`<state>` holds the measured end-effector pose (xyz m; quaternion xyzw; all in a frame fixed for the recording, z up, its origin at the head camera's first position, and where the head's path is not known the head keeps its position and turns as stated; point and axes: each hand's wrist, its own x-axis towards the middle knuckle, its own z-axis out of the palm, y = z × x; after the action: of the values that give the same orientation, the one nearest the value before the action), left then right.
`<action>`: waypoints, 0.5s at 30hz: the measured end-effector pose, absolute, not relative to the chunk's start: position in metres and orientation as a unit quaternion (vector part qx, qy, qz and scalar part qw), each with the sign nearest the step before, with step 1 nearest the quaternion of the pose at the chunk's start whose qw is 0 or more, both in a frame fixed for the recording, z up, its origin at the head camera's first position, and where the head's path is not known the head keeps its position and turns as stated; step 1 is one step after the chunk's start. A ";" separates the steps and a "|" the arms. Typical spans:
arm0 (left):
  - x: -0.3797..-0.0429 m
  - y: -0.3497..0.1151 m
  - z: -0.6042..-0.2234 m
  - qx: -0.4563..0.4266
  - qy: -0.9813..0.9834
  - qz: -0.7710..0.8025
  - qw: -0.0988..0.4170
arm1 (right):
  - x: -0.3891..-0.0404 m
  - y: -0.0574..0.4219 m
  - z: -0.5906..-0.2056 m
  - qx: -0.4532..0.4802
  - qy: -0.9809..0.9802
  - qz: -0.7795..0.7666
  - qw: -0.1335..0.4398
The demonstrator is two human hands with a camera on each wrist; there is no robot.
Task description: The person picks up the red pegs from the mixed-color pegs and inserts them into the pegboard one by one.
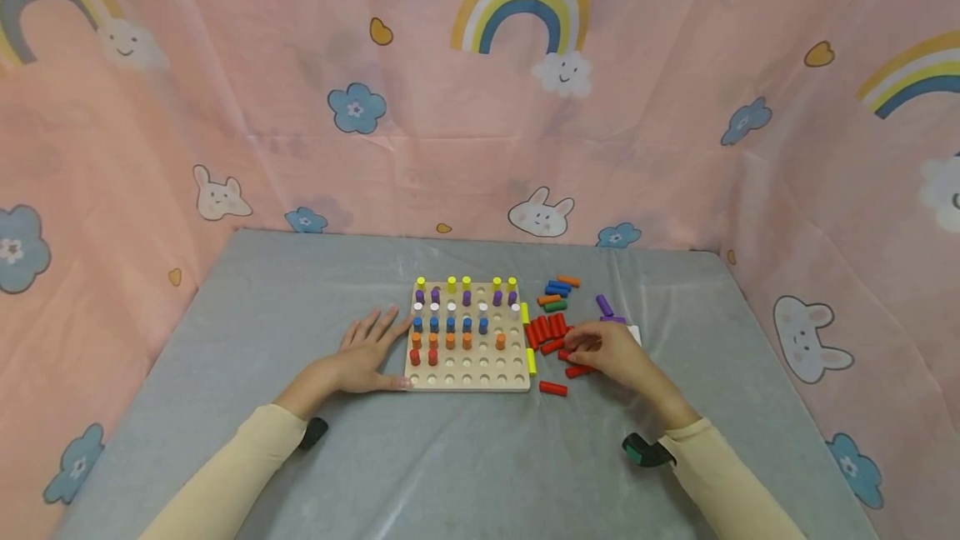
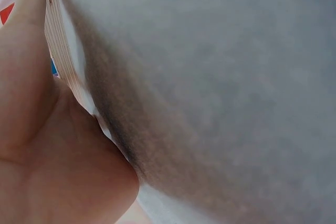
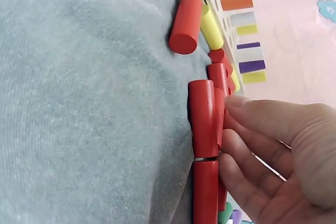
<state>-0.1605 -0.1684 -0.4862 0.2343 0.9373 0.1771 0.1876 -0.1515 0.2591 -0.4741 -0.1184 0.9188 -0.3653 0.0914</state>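
A wooden pegboard [image 1: 467, 371] bears rows of yellow, purple, white, blue and orange pegs, with two red pegs [image 1: 423, 357] standing at the left of a nearer row. My left hand [image 1: 367, 354] lies spread with straight fingers at the board's left edge, its thumb at the near corner. In the left wrist view the thumb [image 2: 23, 30] lies along the wooden side. Right of the board, my right hand [image 1: 611, 348] reaches into loose red pegs. Its thumb and fingertips pinch a red peg [image 3: 219, 119], partly hidden behind another red peg [image 3: 203, 116].
Two yellow pegs [image 1: 532, 362] lie along the board's right side. Beyond the red pile are blue pegs [image 1: 558, 287], orange pegs [image 1: 549, 300] and a green peg [image 1: 555, 306]. A purple peg [image 1: 604, 305] lies farther right. Grey cloth [image 1: 450, 465] covers the table.
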 end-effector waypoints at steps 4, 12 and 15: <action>-0.161 -0.169 -0.487 0.230 0.938 0.177 0.191 | -0.151 0.259 -0.475 -0.127 0.921 -0.356 0.099; -0.160 -0.169 -0.485 0.232 0.936 0.179 0.194 | -0.151 0.258 -0.476 -0.135 0.926 -0.333 0.113; -0.160 -0.169 -0.485 0.231 0.936 0.180 0.194 | -0.151 0.258 -0.476 -0.137 0.929 -0.324 0.118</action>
<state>-0.1597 -0.1690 -0.4848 0.2312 0.9363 0.1796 0.1939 -0.1508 0.2576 -0.4759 -0.1367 0.9288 -0.3237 0.1177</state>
